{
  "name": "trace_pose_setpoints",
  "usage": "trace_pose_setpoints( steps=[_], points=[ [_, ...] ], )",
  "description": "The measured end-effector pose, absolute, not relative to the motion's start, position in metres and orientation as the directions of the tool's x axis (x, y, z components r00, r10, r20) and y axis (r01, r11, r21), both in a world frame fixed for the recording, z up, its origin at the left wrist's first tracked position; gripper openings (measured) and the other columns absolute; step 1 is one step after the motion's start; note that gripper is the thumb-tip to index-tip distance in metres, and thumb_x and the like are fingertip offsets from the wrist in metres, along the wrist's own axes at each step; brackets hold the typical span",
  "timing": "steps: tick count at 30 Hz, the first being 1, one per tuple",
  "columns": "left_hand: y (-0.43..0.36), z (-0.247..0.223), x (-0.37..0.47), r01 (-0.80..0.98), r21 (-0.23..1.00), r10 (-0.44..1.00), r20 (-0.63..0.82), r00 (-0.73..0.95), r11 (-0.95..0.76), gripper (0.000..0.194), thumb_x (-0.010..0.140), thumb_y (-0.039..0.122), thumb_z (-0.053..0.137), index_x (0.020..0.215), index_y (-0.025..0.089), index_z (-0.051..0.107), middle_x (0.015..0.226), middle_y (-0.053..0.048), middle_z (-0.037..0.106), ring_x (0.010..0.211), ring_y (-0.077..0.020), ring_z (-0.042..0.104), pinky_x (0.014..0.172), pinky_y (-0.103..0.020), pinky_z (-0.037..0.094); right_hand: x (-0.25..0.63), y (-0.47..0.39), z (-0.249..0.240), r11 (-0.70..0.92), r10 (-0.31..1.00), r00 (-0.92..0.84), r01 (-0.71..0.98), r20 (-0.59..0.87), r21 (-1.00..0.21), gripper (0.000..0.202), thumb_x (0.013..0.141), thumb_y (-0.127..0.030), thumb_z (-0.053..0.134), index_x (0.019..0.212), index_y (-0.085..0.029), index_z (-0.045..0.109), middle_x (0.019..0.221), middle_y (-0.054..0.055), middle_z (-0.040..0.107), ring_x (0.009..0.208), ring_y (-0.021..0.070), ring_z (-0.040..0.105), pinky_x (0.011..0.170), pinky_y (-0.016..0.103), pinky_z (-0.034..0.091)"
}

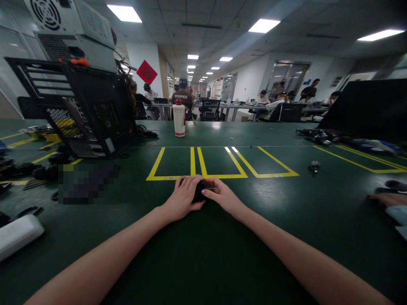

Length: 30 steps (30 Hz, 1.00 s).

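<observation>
A small dark object (pixel 199 192) sits between my hands, just in front of the yellow tape lines; its kind cannot be made out because fingers cover most of it. My left hand (pixel 184 198) curls over its left side, thumb toward me. From the right, my right hand (pixel 222 197) reaches in with thumb and index finger closed at its edge. Both forearms come in from the lower corners, low over the green table (pixel 203 267).
Yellow taped boxes (pixel 222 176) mark the table. A white bottle with a red lid (pixel 179 118) stands behind them. An open computer case (pixel 92 110) rises at left, near a white object (pixel 19 237). A small metallic part (pixel 314 167) and a black panel (pixel 365 110) are at right.
</observation>
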<state>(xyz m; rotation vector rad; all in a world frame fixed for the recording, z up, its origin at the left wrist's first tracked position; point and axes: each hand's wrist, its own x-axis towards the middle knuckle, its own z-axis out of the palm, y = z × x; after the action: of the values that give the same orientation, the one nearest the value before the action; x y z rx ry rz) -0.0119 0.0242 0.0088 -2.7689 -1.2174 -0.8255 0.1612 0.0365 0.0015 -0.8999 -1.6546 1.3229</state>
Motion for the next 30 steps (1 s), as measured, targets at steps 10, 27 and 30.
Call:
trace_pose_setpoints(
  steps=[10, 27, 30],
  points=[
    [0.0243, 0.0104, -0.0127, 0.681, 0.216, 0.69, 0.452, 0.566, -0.7, 0.061, 0.072, 0.025, 0.058, 0.123, 0.019, 0.024, 0.121, -0.009, 0.041, 0.113, -0.0237, 0.037, 0.096, -0.042, 0.023, 0.1644, 0.0305, 0.0029, 0.2, 0.854, -0.48, -0.048, 0.198, -0.979, 0.029, 0.07, -0.021, 0.061, 0.093, -0.022, 0.044, 0.1, 0.002, 0.048, 0.096, 0.0158, 0.053, 0.085, 0.035, 0.044],
    [0.0232, 0.0118, -0.012, 0.685, 0.215, 0.692, 0.454, 0.561, -0.696, 0.062, 0.071, 0.024, 0.059, 0.123, 0.019, 0.024, 0.121, -0.01, 0.041, 0.113, -0.0249, 0.037, 0.096, -0.044, 0.024, 0.1645, 0.0331, 0.0031, 0.198, 0.851, -0.484, -0.057, 0.201, -0.979, 0.031, 0.069, -0.023, 0.062, 0.095, -0.022, 0.045, 0.103, 0.002, 0.05, 0.1, 0.0167, 0.052, 0.089, 0.037, 0.042],
    [0.0232, 0.012, -0.0114, 0.686, 0.207, 0.689, 0.46, 0.561, -0.697, 0.061, 0.072, 0.025, 0.059, 0.122, 0.018, 0.025, 0.121, -0.01, 0.041, 0.114, -0.0245, 0.036, 0.097, -0.043, 0.023, 0.1616, 0.0341, 0.0022, 0.227, 0.878, -0.425, -0.033, 0.219, -0.973, 0.024, 0.072, -0.028, 0.059, 0.092, -0.022, 0.047, 0.098, 0.002, 0.052, 0.094, 0.0156, 0.054, 0.086, 0.037, 0.042]
  ],
)
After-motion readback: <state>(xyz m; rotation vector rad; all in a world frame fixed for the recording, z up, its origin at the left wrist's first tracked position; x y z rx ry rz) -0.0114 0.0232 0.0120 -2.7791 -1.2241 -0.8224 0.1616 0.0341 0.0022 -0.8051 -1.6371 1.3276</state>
